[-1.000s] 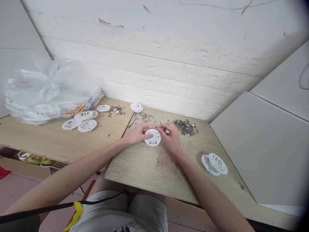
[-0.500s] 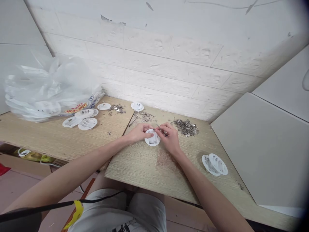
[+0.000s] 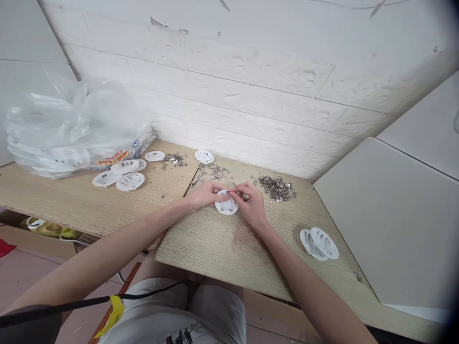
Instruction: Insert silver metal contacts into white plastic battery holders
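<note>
A round white plastic disc [image 3: 226,206] with slots and small metal bits lies at the middle of the wooden table. My left hand [image 3: 208,193] grips its upper left edge, thumb on top. My right hand [image 3: 251,203] is closed round a thin metal tool [image 3: 238,190], and its fingertips touch the disc's upper right edge. Whatever is pinched between those fingertips is too small to make out. Behind my right hand is a dark heap of small metal pieces [image 3: 277,188]. A looser scatter of metal pieces [image 3: 215,172] lies behind my left hand.
Two white discs [image 3: 324,242] overlap on the right. Several more [image 3: 130,181] lie at the left, beside a large clear plastic bag [image 3: 82,129]. Another small stack [image 3: 204,156] stands by the white brick wall [image 3: 222,91]. A grey panel [image 3: 394,224] leans at the right.
The thin tool in my right hand has tilted a little more upright. My left thumb has shifted slightly up the disc, towards its upper edge. The view has moved slightly.
</note>
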Demonstrator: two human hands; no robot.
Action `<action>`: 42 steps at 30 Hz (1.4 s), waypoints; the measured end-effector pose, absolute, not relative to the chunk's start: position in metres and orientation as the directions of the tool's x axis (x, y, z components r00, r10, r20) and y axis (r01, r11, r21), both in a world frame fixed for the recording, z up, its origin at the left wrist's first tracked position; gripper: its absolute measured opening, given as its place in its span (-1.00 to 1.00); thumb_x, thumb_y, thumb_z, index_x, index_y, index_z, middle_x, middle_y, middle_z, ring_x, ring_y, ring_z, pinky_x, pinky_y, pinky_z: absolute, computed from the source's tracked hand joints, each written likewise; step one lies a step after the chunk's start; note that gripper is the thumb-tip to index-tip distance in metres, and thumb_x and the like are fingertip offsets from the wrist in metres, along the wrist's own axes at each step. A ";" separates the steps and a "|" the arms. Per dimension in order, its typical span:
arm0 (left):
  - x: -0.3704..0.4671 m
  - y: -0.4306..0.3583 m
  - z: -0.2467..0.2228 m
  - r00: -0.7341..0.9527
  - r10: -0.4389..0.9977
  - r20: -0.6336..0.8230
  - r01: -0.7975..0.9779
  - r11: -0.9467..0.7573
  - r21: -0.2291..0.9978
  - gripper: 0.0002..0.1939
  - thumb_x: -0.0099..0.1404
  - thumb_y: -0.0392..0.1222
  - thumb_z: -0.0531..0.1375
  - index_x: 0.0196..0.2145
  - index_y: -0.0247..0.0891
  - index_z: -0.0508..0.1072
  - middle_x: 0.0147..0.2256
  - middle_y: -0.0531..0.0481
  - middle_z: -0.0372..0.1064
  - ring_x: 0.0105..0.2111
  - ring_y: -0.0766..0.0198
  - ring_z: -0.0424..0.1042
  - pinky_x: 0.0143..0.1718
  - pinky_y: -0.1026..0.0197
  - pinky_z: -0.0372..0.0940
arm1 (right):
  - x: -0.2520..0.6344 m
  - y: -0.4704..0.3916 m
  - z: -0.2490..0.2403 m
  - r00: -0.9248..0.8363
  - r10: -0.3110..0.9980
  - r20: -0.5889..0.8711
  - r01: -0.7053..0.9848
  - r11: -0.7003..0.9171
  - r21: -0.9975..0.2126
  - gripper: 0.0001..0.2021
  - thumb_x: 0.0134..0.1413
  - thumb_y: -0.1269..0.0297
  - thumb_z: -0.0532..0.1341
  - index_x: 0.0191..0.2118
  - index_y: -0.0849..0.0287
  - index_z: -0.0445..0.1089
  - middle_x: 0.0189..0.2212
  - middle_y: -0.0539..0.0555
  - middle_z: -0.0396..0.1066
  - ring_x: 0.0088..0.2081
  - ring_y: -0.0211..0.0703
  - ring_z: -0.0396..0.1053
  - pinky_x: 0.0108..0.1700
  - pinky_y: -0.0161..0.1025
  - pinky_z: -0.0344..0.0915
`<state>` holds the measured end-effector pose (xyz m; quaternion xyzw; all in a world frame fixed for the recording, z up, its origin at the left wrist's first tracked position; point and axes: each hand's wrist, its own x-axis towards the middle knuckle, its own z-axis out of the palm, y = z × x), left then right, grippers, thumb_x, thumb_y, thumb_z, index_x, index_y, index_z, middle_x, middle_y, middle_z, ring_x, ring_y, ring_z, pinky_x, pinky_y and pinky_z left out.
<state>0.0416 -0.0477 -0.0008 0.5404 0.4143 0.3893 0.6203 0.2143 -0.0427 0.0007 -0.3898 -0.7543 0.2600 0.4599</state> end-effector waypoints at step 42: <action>0.045 -0.050 0.000 0.184 0.983 0.019 0.094 -0.037 0.995 -0.76 0.06 -0.23 0.24 -0.27 -0.34 0.51 -0.45 0.00 0.43 -0.50 0.35 0.33 -0.53 0.35 0.17 | 0.216 -0.043 0.008 -0.383 0.923 -0.042 0.009 -0.042 -0.999 -0.66 -0.16 0.11 0.32 -0.28 0.21 0.34 -0.59 -0.11 0.21 -0.63 -0.45 0.01 -0.65 -0.42 -0.15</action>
